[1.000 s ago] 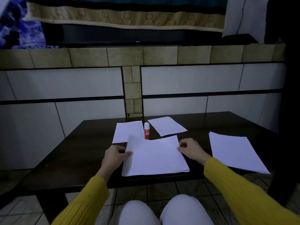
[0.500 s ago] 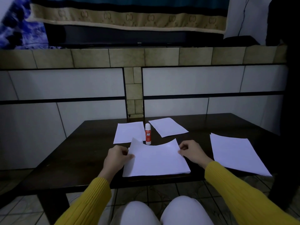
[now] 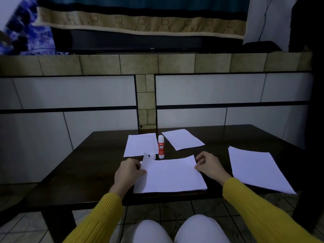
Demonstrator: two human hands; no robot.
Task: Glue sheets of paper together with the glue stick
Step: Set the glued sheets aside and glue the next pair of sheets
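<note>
Dark table (image 3: 78,169) against a tiled wall, carrying four lots of white paper and one glue stick (image 3: 161,146). Glue stick upright, red with white cap, between far left sheet (image 3: 140,145) and far right sheet (image 3: 183,139), just behind the near stack (image 3: 171,176). Separate right stack (image 3: 257,169) well apart. Left hand (image 3: 128,171) pinching the top sheet's lifted left corner; right hand (image 3: 208,166) pinching its right edge.
</note>
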